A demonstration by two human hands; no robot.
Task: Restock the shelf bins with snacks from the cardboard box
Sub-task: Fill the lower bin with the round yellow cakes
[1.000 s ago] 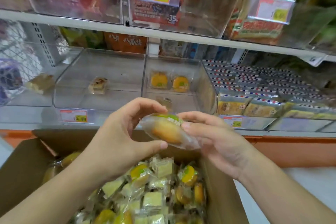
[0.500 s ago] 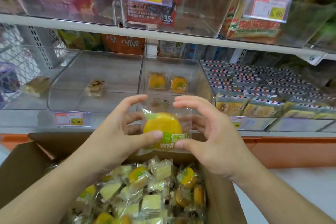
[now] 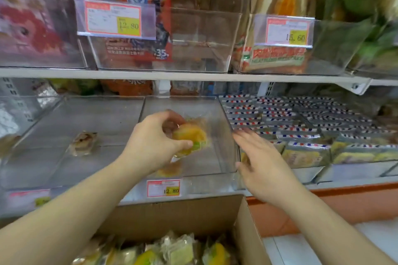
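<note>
Your left hand (image 3: 150,142) pinches the round yellow cake in its clear crinkly wrapper (image 3: 190,136) over the middle clear plastic bin (image 3: 228,153); your right hand (image 3: 256,157) hovers spread and empty beside it. It's likely light, soft, slippery: hold its edges gently.

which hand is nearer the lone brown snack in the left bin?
Left. The left hand holds a yellow cake just right of the brown snack; the right hand is farther right, past the middle bin.

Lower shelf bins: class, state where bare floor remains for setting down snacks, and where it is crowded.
Bare: middle bin floor right of the left hand; left bin around its lone cake. Crowded: striped packets fill the right bin.
</note>
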